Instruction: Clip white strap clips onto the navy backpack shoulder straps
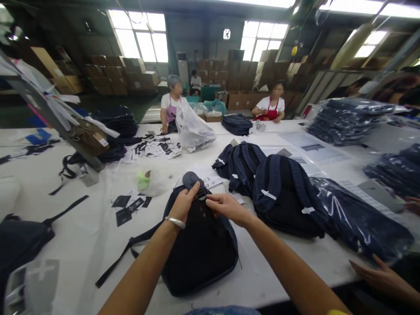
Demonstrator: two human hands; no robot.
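Observation:
A dark navy backpack point(200, 253) lies on the table in front of me with its black panel facing up. At its top, my left hand point(186, 202) is closed on a dark strap end with a rounded grey tab point(192, 178) and a metal buckle point(201, 195). My right hand point(228, 208) pinches at the right side of that buckle; the bit between its fingertips is too small to make out. One strap point(114, 264) of the backpack trails out to the left across the table.
Black tags point(126, 210) and a green tape roll point(143, 178) lie to the left. Navy backpacks point(278, 188) and a plastic-wrapped one point(361, 218) are at the right, near another person's hand point(382, 275). A slanted post point(65, 118) stands at left. Two people sit opposite.

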